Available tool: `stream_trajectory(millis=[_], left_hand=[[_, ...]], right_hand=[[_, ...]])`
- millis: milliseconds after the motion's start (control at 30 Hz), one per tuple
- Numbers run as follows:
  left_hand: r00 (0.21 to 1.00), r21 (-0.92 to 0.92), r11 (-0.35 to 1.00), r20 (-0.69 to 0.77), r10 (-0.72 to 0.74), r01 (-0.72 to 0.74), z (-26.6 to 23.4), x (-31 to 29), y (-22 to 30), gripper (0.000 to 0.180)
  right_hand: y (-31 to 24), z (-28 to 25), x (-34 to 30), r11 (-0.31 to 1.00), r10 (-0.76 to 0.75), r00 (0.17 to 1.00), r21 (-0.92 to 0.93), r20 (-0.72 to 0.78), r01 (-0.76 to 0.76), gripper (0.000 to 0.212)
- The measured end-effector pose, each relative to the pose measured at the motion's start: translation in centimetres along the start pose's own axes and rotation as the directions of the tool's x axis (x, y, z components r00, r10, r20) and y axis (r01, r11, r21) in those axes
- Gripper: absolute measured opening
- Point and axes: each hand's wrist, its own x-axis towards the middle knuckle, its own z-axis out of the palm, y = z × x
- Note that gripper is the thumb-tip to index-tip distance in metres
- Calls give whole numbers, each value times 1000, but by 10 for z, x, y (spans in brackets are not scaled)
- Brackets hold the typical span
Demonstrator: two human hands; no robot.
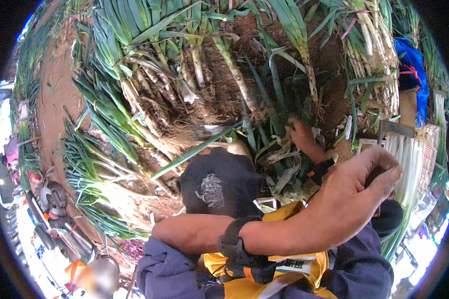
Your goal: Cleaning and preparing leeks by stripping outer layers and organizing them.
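Leeks [134, 107] lie in heaps on bare reddish soil [52, 94], filling the view from nine o'clock round to one o'clock. Their green tops fan outward, and the white shafts and rooty ends point toward the middle.

The right hand [302, 134] reaches forward, just past centre toward two o'clock. It goes into a tangle of dark leek leaves [279, 107] and pale stripped skins [284, 172]. Its fingers are bent down among the leaves and touch them, but I cannot tell whether they close on a stalk. A small orange-and-black object [318, 170] sits at its wrist, and what it is cannot be made out.

The left hand [369, 174] is raised close to the camera at three o'clock. Its forearm crosses the body from seven o'clock and wears a dark wristband [233, 243]. The fingers curl in narrowly toward the thumb, and I cannot tell if anything is pinched there.

Behind that hand, at three o'clock, cleaned white stalks [409, 159] lie side by side in a pale crate [430, 149], with a blue cloth [411, 65] above them. A dark cloth with a pale print [218, 184] sits at centre.

The work looks like picking one leek out of the pile for cleaning. That calls for a firm hold low on a single shaft, free of the loose skins around it.
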Motion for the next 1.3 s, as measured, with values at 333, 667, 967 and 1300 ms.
stream_trajectory(millis=[333,667,967,1300], left_hand=[[979,75,992,-172,111,-99,-25,11,-8,19],[984,190,978,-138,114,-87,-37,19,-10,22],[768,370,797,-264,583,-478,-58,-9,44,16],[711,230,838,-448,542,-494,-107,3,96,10]], right_hand=[[-329,288,-143,982,-105,986,168,132,82,38],[-338,140,-198,828,-194,938,561,286,0,46],[-319,-39,-293,-149,-157,977,974,147,-170,45],[-234,158,-334,437,-37,999,899,36,-16,58]])
